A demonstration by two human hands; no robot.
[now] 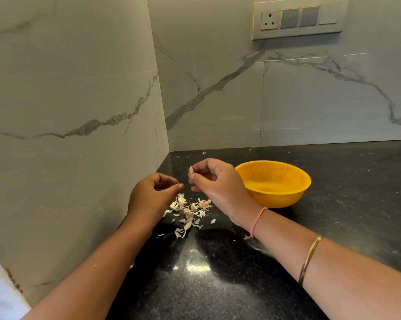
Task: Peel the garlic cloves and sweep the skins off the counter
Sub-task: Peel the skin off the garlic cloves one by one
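Note:
My right hand [215,181] pinches a small pale garlic clove [191,170] between thumb and fingertips, held above the black counter [218,285]. My left hand [152,195] hovers just left of it, fingers curled with thumb and fingertips close together; nothing shows between them. Below both hands lies a loose pile of garlic cloves and papery skins [189,211] scattered on the counter.
A yellow bowl [294,195] stands on the counter to the right of my right hand. Marble walls close the corner at the left and back. A switch panel [298,18] is mounted high on the back wall. A few skin flecks lie near the back edge.

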